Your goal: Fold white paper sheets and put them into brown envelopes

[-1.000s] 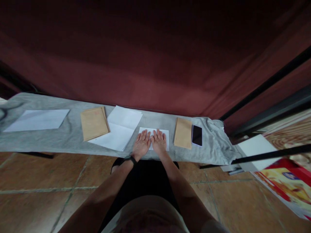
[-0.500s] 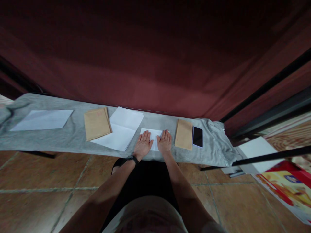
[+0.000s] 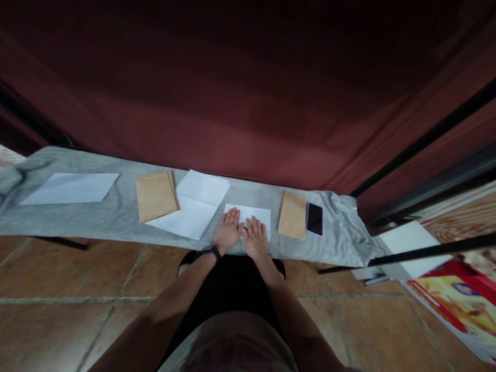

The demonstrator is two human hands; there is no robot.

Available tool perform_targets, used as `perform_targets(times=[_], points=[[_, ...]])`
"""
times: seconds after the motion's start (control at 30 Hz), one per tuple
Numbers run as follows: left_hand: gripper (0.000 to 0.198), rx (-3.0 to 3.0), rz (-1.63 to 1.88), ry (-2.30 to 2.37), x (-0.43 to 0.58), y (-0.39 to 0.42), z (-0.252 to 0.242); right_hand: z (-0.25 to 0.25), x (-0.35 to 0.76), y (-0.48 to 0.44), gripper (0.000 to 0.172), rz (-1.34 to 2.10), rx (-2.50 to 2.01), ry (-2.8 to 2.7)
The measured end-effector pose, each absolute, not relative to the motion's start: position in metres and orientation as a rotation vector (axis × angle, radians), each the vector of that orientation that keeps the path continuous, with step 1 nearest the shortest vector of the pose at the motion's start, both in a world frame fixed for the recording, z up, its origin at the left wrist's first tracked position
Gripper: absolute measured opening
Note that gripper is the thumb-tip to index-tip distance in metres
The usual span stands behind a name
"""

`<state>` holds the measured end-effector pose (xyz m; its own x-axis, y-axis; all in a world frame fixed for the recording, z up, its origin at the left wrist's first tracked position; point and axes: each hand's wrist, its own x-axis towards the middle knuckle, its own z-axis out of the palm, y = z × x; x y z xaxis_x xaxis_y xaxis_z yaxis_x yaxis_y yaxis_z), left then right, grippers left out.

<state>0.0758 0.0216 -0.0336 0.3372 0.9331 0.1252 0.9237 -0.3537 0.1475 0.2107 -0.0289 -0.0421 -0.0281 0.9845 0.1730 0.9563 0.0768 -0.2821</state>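
A small white sheet of paper (image 3: 265, 216), perhaps folded, lies on the grey cloth in front of me. My left hand (image 3: 228, 231) rests flat on its left part, fingers stretched out. Beside it my right hand (image 3: 256, 237) lies flat on the middle of the paper, its thumb close to the left thumb. Neither hand grips anything. To the left are larger white sheets with a crease (image 3: 194, 204), partly under a stack of brown envelopes (image 3: 157, 196). On the right lies another stack of brown envelopes (image 3: 292, 214).
A phone (image 3: 314, 219) lies right of the envelopes. One more white sheet (image 3: 72, 188) is at the far left of the narrow cloth-covered table (image 3: 127, 219). A dark red curtain (image 3: 232, 113) hangs behind. A red and yellow box (image 3: 461, 302) stands low at the right.
My right hand has slid left from the paper's right edge to its middle, uncovering the right part. My left hand has stayed in place.
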Motion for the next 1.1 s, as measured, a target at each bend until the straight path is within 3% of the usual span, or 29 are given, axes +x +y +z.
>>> perform_targets(times=[0.37, 1.1], points=[[0.066, 2.514, 0.299, 1.807, 0.077, 0.021, -0.034, -0.050, 0.226, -0.039, 0.059, -0.045, -1.955, -1.927], [0.063, 2.425, 0.531, 1.870, 0.051, -0.031, -0.037, -0.057, 0.246, -0.062, 0.058, -0.149, -1.904, -1.884]])
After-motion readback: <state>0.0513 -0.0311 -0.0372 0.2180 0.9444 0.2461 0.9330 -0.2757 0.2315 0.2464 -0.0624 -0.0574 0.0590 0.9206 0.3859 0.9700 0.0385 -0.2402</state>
